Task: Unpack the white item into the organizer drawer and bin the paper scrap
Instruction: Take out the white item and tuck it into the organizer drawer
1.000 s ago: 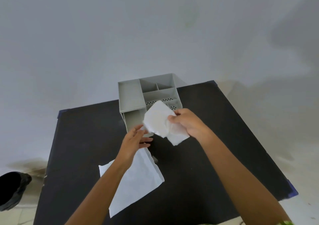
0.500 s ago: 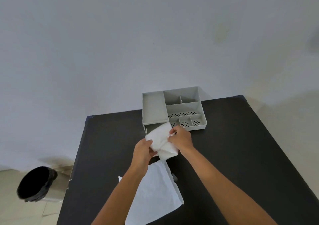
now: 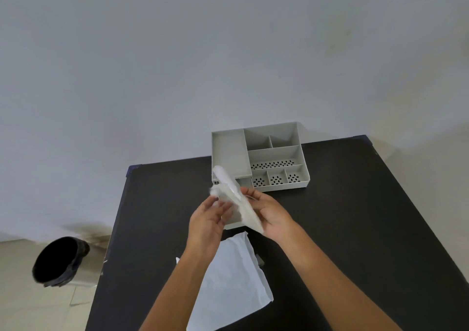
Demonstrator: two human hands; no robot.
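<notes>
A matte black rectangular tabletop (image 3: 355, 229) fills the lower right of the view, its far corners edged in dark blue, standing against a plain pale grey-white wall (image 3: 177, 64). Toward 12 o'clock on it sits a light grey plastic organizer (image 3: 276, 153) with open compartments, some with perforated floors, and its drawer (image 3: 234, 223) pulled out toward the person. Above that drawer, both hands hold a soft white crumpled item (image 3: 238, 201): the left hand (image 3: 206, 225) has its fingers curled against its near side, and the right hand (image 3: 272, 216) has its fingers clamped on its edge. At 6 o'clock a flat white paper sheet (image 3: 233, 280) lies on the tabletop beneath the forearms. At 8 o'clock, off the tabletop, a round black bin (image 3: 57, 261) stands on a beige tiled floor (image 3: 30, 305), near a dark stain at the wall's base.
</notes>
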